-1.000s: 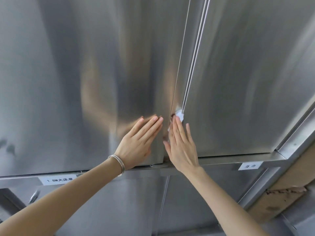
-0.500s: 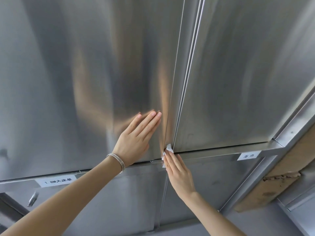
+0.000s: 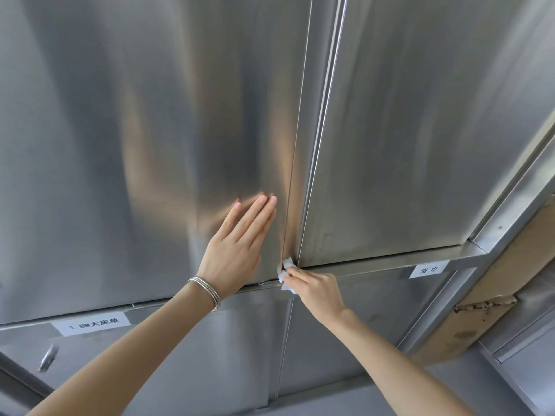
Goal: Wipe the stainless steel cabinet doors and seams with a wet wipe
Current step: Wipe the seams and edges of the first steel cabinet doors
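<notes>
Two tall stainless steel cabinet doors fill the view: the left door [image 3: 135,145] and the right door [image 3: 420,130]. A vertical seam [image 3: 303,175] runs between them. My left hand [image 3: 240,244] lies flat with straight fingers on the left door, just left of the seam; thin bracelets circle its wrist. My right hand [image 3: 315,288] pinches a small white wet wipe [image 3: 285,274] and presses it where the vertical seam meets the horizontal ledge [image 3: 390,261] under the doors.
Below the ledge are lower steel doors [image 3: 210,355] with their own seam. White labels sit at the lower left [image 3: 90,324] and right [image 3: 429,269]. A small metal handle [image 3: 48,357] shows at the bottom left. A brown worn panel [image 3: 492,289] borders the cabinet's right frame.
My right hand has slid the wipe down the vertical seam from mid-height to its bottom end at the ledge, its fingers now curled on the wipe. My left hand stays flat on the left door.
</notes>
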Motion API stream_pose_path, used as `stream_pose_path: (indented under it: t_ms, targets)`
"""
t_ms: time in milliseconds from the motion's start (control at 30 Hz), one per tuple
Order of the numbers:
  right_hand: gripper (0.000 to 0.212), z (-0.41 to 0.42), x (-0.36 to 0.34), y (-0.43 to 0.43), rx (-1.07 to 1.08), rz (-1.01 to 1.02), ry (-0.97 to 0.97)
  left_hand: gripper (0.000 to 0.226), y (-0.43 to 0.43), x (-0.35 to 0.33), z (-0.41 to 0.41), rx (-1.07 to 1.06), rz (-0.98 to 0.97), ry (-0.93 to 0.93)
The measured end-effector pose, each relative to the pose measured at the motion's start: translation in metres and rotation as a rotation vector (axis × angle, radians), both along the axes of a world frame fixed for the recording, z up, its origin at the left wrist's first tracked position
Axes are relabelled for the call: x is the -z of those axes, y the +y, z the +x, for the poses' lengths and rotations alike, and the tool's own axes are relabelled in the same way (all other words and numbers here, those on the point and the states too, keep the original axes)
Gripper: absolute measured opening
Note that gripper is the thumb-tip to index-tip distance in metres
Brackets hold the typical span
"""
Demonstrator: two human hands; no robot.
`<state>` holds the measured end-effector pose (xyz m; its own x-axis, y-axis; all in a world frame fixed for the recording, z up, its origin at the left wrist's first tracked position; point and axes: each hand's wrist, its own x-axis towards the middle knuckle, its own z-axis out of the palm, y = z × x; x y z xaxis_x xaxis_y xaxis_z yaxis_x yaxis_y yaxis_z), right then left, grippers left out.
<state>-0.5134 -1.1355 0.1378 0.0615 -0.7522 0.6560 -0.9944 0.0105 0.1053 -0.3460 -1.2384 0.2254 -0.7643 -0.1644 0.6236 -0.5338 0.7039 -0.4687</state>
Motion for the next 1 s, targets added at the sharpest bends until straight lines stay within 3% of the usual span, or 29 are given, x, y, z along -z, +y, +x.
stream_pose_path:
  t_ms: [233, 400, 533, 800, 1000]
  targets:
    - [0.039, -0.004, -0.007, 0.011, -0.099, -0.019, -0.161, 0.065, 0.008, -0.008, 0.000, 0.089, 0.081, 0.055]
    - [0.039, -0.045, -0.031, 0.043, -0.084, -0.218, -0.165, 0.065, 0.021, -0.020, -0.028, 0.184, 0.057, 0.049]
    - [0.030, -0.114, -0.066, 0.074, 0.063, -0.429, -0.151, 0.063, 0.040, -0.035, -0.087, 0.259, 0.055, 0.059]
    - [0.018, -0.285, -0.186, 0.105, 0.135, -0.832, -0.035, 0.069, 0.083, -0.074, -0.244, 0.302, 0.038, 0.153]
    - [0.010, -0.352, -0.206, 0.101, 0.054, -0.840, 0.003, 0.059, 0.110, -0.135, -0.351, 0.260, -0.118, 0.201]
